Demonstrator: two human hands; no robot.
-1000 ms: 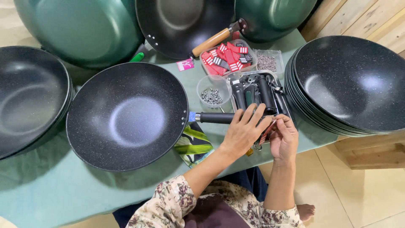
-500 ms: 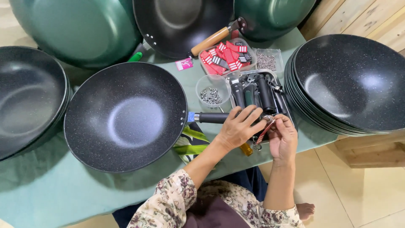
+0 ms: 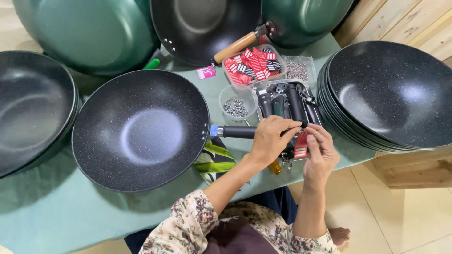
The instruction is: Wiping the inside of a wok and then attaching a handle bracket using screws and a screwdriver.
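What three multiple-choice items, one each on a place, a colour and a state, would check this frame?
1. Where is the clear cup of small metal parts?
A. inside the pan
B. on the table beside the tray of black handles
C. on the floor

2. What colour is the tag at the right hand?
A. red
B. blue
C. yellow

3. What is the left hand doing?
A. resting flat on the table
B. lifting a green wok
C. closed over the end of the pan handle

Answers: 1 B, the cup stands left of the tray. 2 A, it is red with white stripes. 3 C, its fingers wrap the handle's end.
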